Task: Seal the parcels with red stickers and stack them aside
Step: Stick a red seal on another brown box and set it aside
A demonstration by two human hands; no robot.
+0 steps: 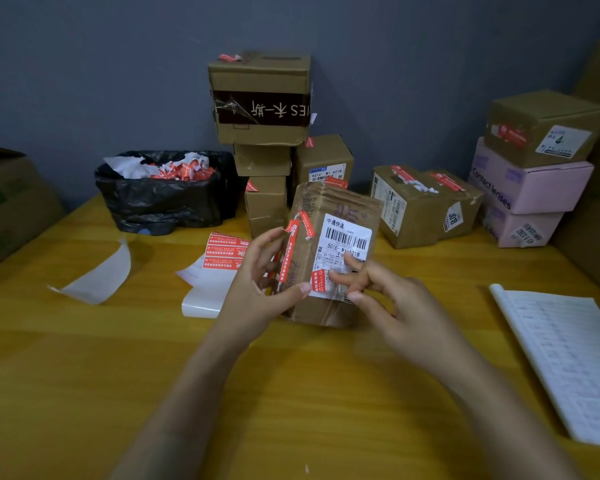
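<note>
the parcel [329, 258] in hand stands upright on its lower end on the surface [291, 393], label side toward the camera. the left grip [257, 289] is clamped on it, thumb across the lower front and fingers curled round the left edge. the right grip [392, 299] is apart, bent fingertips touching the label face and wrapped round nothing.

a long red sticker [286, 258] runs down the parcel's left front edge, but its top end curls free, so i judge this seal only half pressed. a short red piece [317, 280] sits by the right fingertips (i cannot tell whether it is stuck flat).

behind, a stack of parcels [260, 98] against the wall carries red strips, and so do the brown boxes [413, 206] to the right. those look done. the sticker sheet [224, 252], just beside the left wrist, has several stickers left.

what seems to remain for this parcel is smoothing down the loose end and setting it with the others. no unsealed parcels show clearly, so how many wait is unknown.
</note>
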